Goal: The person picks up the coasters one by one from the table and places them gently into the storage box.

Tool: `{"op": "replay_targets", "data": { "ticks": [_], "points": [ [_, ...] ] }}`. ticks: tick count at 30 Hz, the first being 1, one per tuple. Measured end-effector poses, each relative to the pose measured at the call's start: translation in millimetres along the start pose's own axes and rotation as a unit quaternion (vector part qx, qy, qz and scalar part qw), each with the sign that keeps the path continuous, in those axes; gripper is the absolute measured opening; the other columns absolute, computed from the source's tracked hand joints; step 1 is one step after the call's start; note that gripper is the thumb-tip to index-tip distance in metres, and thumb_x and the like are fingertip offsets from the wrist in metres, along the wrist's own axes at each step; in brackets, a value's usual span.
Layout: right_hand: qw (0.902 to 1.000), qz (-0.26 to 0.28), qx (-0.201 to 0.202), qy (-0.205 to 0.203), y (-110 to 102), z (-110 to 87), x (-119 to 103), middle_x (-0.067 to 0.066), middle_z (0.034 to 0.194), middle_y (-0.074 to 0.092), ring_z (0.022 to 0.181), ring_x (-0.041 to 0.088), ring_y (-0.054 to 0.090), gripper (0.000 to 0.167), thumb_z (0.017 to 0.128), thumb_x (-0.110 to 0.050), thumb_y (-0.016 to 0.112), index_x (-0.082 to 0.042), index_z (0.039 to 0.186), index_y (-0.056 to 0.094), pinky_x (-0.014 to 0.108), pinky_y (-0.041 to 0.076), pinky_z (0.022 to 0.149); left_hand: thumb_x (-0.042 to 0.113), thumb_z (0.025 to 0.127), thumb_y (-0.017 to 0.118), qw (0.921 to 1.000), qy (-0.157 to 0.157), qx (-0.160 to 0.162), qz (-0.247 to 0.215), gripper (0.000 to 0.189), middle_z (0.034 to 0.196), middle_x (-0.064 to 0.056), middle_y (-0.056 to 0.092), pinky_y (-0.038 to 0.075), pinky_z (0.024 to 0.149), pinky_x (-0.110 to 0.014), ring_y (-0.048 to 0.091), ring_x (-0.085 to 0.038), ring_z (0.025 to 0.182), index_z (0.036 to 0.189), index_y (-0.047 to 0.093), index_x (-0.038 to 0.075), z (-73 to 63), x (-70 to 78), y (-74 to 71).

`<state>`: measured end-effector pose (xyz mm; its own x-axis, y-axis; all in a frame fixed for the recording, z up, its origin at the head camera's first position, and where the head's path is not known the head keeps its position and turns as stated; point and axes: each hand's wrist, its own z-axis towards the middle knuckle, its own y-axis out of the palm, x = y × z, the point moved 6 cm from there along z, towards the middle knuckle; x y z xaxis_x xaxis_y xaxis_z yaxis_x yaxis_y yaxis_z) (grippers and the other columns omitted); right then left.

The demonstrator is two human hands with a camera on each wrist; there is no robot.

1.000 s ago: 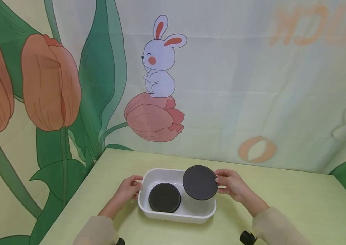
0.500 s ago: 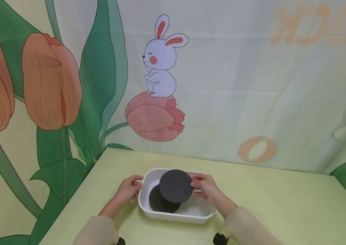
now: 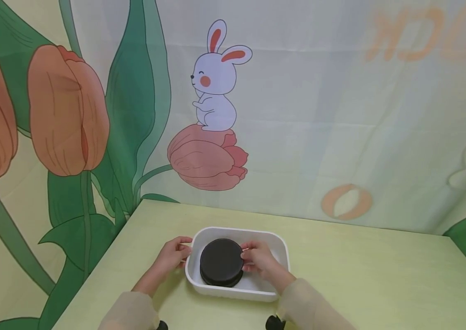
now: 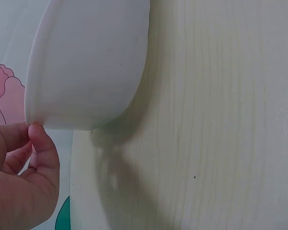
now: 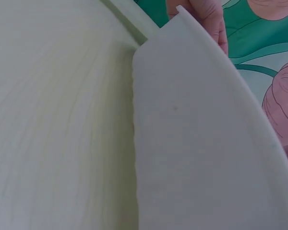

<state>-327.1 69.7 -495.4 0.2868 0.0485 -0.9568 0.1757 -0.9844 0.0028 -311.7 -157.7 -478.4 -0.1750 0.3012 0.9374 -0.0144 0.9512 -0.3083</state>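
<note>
A white oblong basin [image 3: 281, 256] stands on the table. My left hand [image 3: 171, 254] pinches the rim at its left end; in the left wrist view, thumb and fingers [image 4: 38, 139] meet right at that rim. Inside the basin, my right hand [image 3: 261, 260] holds a black round coaster [image 3: 220, 257] by its right edge. It lies over a second black coaster [image 3: 221, 283], which shows only as a dark rim at the front. In the right wrist view, the basin's outer wall [image 5: 197, 129] hides most of the right hand and both coasters.
The pale yellow table [image 3: 373, 275] stretches to both sides of the basin. A cloth backdrop [image 3: 299, 114] with a printed rabbit and tulips hangs behind its far edge. Inside, to the right of the coasters, the basin's white floor shows partly under my right hand.
My right hand has carried the upper coaster left and down, from over the basin's right end onto the other coaster. My left hand has stayed at the rim.
</note>
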Motion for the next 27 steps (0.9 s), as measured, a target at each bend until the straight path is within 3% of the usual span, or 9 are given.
{"op": "replay_targets", "data": {
  "ticks": [9,20,27],
  "points": [
    [0.9995,-0.029,-0.006,0.008,3,1.4,8,0.0,0.065,0.048,0.05,0.009,0.049,0.026,0.076,0.008,0.048,0.008,0.102,0.049,0.018,0.043,0.043,0.001,0.085,0.052,1.0,0.0,0.001,-0.005,0.03,0.086,-0.013,0.056,0.044,0.052,-0.024,0.055,-0.016,0.065,0.115,0.051,-0.001,0.6,-0.9,0.1],
    [0.9984,-0.048,0.023,0.018,2,0.7,12,0.0,0.064,0.048,0.049,0.009,0.047,0.022,0.074,0.009,0.049,0.006,0.096,0.051,0.018,0.042,0.042,0.002,0.085,0.052,1.0,0.0,0.002,-0.002,0.029,0.089,-0.016,0.056,0.044,0.053,-0.023,0.056,-0.017,0.067,0.114,0.051,-0.001,-0.9,0.6,-0.2],
    [0.9978,-0.054,0.033,0.022,1,-1.4,13,0.0,0.061,0.046,0.047,0.008,0.045,0.021,0.072,0.01,0.049,0.006,0.093,0.051,0.018,0.041,0.041,0.002,0.085,0.052,1.0,-0.002,0.003,0.0,0.029,0.085,-0.012,0.056,0.044,0.053,-0.023,0.056,-0.017,0.066,0.114,0.052,-0.001,-0.3,0.0,0.2]
  ]
}}
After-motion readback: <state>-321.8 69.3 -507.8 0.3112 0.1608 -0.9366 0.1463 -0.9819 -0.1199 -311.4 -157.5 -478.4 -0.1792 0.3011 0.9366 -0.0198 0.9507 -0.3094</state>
